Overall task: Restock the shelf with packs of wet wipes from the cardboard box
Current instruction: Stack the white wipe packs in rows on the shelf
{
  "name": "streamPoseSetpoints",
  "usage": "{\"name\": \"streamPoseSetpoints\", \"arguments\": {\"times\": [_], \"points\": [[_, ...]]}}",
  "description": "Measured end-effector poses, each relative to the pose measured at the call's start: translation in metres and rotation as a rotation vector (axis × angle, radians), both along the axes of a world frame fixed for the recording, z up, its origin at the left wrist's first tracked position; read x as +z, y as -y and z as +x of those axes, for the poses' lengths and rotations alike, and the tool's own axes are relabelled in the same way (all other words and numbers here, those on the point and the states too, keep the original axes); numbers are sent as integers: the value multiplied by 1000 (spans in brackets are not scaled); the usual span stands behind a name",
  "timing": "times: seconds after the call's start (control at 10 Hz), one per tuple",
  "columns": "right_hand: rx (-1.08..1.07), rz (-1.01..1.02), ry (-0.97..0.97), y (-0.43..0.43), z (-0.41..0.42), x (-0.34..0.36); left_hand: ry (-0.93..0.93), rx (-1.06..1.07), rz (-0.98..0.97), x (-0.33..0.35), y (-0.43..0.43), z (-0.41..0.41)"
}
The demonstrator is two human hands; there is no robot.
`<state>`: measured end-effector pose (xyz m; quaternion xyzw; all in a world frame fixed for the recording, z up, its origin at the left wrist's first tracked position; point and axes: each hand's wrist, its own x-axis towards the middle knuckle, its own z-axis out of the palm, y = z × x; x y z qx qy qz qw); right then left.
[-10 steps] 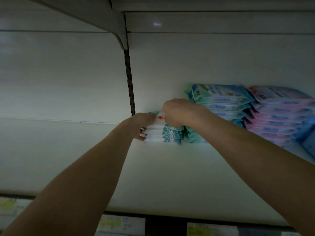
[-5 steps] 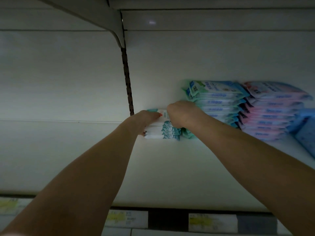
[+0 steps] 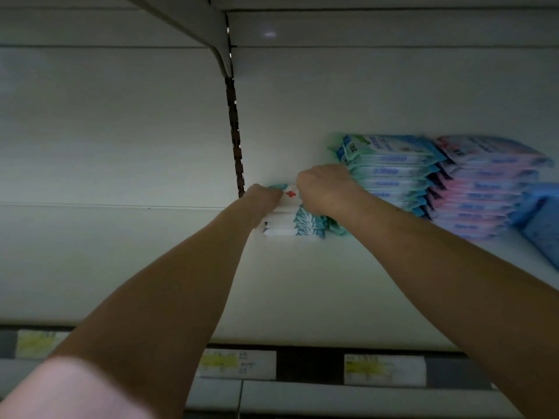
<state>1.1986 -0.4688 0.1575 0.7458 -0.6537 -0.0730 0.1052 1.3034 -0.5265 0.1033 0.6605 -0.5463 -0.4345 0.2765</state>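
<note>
A short stack of white wet wipe packs (image 3: pixel 292 228) with teal leaf print sits at the back of the white shelf (image 3: pixel 302 291). The top pack (image 3: pixel 289 195) shows a red cross. My left hand (image 3: pixel 260 202) holds the stack's left end. My right hand (image 3: pixel 323 187) grips the top pack's right end, fingers curled over it. The cardboard box is out of view.
Right of the stack stand a taller pile of blue and green wipe packs (image 3: pixel 390 173), a pink pile (image 3: pixel 484 189) and a blue pack (image 3: pixel 541 219). A slotted upright (image 3: pixel 237 140) and bracket rise behind. Price labels (image 3: pixel 239 362) line the shelf's front edge.
Both hands stay on the stack at the back of the shelf. The view has shifted slightly, and the red cross on the top pack shows more plainly between my hands.
</note>
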Motion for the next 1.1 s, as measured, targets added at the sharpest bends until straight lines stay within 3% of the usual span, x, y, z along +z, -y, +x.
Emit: {"name": "streamPoseSetpoints", "arguments": {"times": [0.2,0.3,0.5,0.8,1.1], "points": [[66,-29,150,-2,27,1,-139,174,-72,5,-10,25],[126,-15,306,-3,51,1,-237,316,-108,7,-26,48],[358,29,409,-21,104,-2,-387,669,-114,15,-87,105],[670,341,741,-119,171,-30,-733,1268,-334,-4,-244,148],[926,727,813,-301,250,-75,-667,1768,-418,-37,-450,181]]}}
